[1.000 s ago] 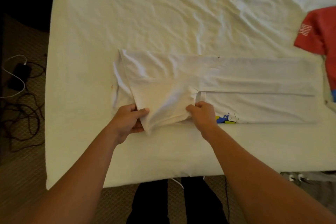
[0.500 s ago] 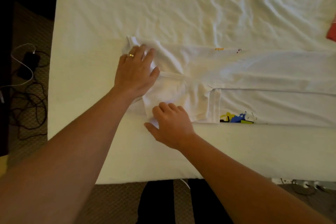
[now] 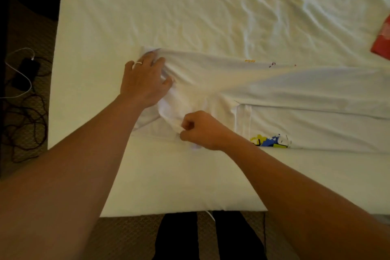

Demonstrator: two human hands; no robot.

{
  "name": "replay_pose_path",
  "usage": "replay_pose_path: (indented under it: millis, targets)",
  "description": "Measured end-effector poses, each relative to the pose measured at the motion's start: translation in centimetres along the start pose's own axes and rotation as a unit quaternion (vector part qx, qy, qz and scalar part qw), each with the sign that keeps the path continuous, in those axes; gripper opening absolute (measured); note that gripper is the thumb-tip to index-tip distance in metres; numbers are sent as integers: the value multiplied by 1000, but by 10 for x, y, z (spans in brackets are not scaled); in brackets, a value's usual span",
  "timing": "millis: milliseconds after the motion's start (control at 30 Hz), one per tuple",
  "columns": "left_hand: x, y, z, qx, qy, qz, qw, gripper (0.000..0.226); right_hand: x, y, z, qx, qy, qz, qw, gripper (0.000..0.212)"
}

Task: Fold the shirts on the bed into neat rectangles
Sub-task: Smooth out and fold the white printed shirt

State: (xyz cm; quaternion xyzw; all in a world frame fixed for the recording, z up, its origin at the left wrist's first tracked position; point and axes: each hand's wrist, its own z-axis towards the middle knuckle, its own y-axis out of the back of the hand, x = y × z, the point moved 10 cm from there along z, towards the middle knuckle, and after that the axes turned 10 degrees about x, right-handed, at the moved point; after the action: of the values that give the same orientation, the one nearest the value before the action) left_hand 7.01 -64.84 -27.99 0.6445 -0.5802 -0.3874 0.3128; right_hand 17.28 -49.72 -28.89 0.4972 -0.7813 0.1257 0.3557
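While the left hand (image 3: 145, 81) presses spread fingers on the white shirt (image 3: 285, 99), the right hand (image 3: 201, 130) pinches its near-left edge, which should be drawn taut before folding.

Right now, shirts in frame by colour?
White: 1, the white shirt, left hand pressing its far corner, right hand pinching the near edge.
Red: 1, the red shirt, cut off at the right edge.
Total: 2

A dark phone (image 3: 25, 74) with a white cable (image 3: 20, 69) lies on carpet (image 3: 27, 154) among tangled cords (image 3: 25, 124).
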Motion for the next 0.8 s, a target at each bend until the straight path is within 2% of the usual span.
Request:
replay_pose_path:
  millis: [100,167,267,533,800]
  targets:
    - [-4,8,0,-23,-30,-19,999,53,-16,59,-16,-70,-3,114,991,11]
    - [-4,14,0,-39,-27,-37,998,49,-38,101,-27,-136,-23,192,972,7]
    - [-9,23,1,-59,-13,-50,997,56,-71,151,-38,-225,-54,254,939,9]
    - [-16,34,26,-91,21,4,996,29,-90,205,-29,-328,-65,205,920,12]
    - [-5,41,50,-93,56,-35,994,18,-86,221,-19,-355,-70,135,922,13]
